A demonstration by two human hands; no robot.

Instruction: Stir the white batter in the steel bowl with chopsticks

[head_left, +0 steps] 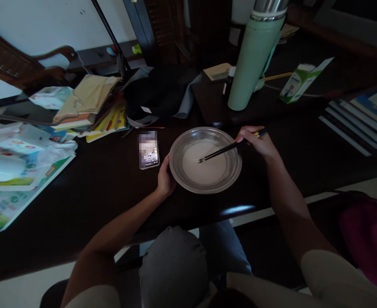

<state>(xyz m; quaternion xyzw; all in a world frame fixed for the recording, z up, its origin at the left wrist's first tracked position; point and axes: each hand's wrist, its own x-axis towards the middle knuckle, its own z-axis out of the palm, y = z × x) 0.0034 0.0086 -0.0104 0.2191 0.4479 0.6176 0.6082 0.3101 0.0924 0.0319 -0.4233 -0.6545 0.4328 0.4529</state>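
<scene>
Left hand (165, 177) grips rim of steel bowl (204, 188); right hand (259, 143) pinches chopsticks (227, 149), tips in white batter (207, 171). Phone (149, 155) lies just left of bowl: a quick stir could prob. splash it.

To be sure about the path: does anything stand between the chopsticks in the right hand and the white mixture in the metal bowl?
Nothing visible does. The right hand holds the chopsticks, whose tips rest in the white mixture. The left hand holds the metal bowl at its rim.
</scene>
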